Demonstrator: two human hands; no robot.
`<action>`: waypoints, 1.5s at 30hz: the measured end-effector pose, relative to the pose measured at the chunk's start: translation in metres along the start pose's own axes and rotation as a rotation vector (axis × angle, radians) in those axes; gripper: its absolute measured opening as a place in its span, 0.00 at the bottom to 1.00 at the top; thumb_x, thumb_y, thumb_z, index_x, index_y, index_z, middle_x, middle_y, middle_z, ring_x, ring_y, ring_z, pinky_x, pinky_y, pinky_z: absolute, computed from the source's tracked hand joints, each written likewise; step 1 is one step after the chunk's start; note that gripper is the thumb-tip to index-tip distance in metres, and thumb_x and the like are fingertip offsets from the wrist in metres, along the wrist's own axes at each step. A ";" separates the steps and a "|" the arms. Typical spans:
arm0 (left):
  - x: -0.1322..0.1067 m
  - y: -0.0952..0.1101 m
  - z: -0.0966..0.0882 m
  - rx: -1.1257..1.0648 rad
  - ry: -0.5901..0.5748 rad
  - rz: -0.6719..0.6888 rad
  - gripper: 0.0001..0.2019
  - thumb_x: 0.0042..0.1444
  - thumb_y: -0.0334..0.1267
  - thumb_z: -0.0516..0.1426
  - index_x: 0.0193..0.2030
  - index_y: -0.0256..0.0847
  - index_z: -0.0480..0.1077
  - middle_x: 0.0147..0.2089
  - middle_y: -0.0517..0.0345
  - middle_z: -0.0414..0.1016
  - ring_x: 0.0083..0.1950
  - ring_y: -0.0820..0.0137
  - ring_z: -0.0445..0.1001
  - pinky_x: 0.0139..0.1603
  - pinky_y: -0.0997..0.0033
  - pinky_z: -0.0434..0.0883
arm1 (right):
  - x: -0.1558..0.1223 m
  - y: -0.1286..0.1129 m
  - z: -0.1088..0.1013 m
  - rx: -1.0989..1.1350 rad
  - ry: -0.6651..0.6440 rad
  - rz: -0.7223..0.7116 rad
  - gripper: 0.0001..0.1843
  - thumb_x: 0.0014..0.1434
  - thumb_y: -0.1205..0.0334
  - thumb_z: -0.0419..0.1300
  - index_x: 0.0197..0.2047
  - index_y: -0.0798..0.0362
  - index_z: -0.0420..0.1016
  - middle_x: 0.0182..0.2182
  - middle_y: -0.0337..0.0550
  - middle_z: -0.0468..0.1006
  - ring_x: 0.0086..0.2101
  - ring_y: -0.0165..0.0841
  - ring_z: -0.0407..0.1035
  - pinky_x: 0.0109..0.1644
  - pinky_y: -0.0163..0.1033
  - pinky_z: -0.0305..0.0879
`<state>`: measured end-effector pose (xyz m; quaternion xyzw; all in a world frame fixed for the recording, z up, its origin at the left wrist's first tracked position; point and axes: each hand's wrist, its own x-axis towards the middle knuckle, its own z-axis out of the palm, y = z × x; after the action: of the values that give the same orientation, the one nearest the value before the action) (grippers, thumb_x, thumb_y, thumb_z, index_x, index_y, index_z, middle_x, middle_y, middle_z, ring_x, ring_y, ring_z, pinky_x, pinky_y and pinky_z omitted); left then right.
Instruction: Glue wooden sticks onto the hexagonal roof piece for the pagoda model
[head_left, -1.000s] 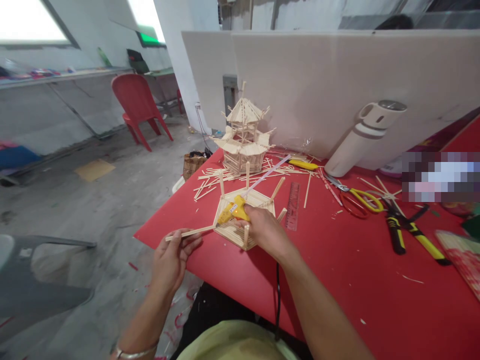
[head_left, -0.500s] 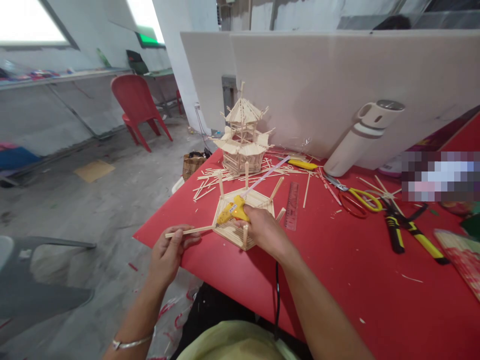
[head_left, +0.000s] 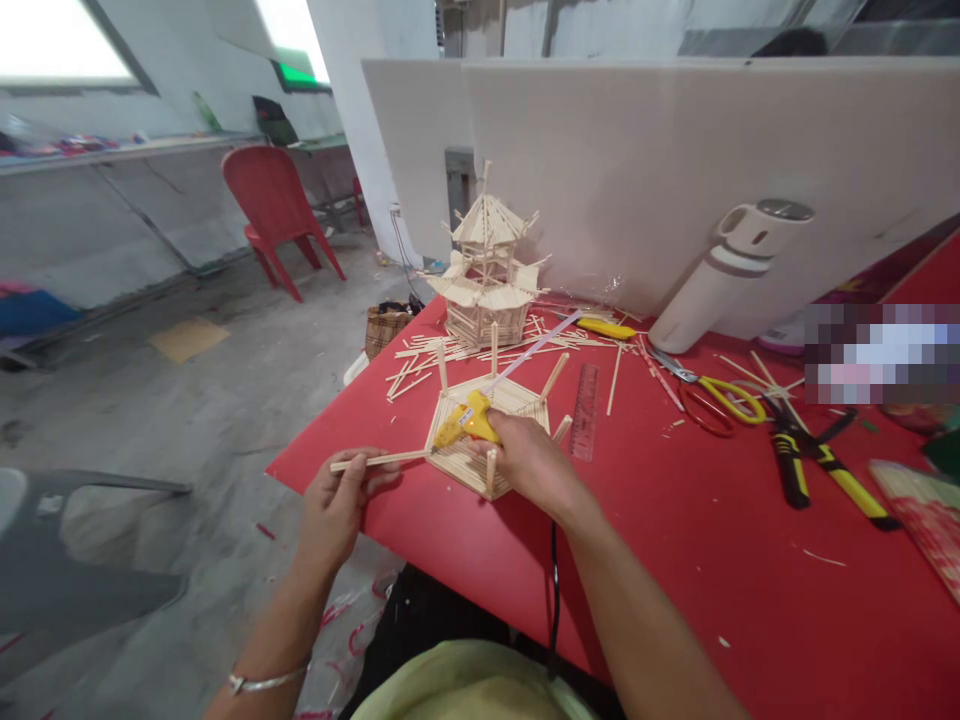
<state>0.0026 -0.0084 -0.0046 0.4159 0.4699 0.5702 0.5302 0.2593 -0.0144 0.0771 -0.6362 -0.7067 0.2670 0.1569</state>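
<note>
A hand could pass over the open stretch of red table (head_left: 675, 590) at the frame's lower right. Near the centre, upright posts (head_left: 494, 350) fence the wooden base (head_left: 457, 473), the stick tower (head_left: 487, 290) stands behind them, and a black cord (head_left: 555, 590) runs below; farther right, scissors (head_left: 684, 376), pliers (head_left: 791, 470) and a tall bottle (head_left: 712, 285) block the way.

On my feed the upper-left panes (head_left: 64, 45) blow out white; elsewhere the light is softer, with a faint sheen on the table (head_left: 660, 610), stretched edges and a pixelated patch (head_left: 881, 353) at right.
</note>
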 end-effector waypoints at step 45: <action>0.005 0.011 0.013 -0.045 0.113 -0.095 0.17 0.50 0.47 0.65 0.37 0.35 0.70 0.29 0.56 0.80 0.35 0.59 0.83 0.39 0.58 0.81 | 0.000 -0.003 0.000 -0.051 -0.048 0.062 0.13 0.65 0.55 0.56 0.46 0.55 0.72 0.38 0.50 0.80 0.38 0.39 0.74 0.34 0.36 0.56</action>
<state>0.0125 -0.0022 0.0085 0.3485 0.5054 0.5772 0.5385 0.2570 -0.0148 0.0783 -0.6550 -0.6967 0.2689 0.1154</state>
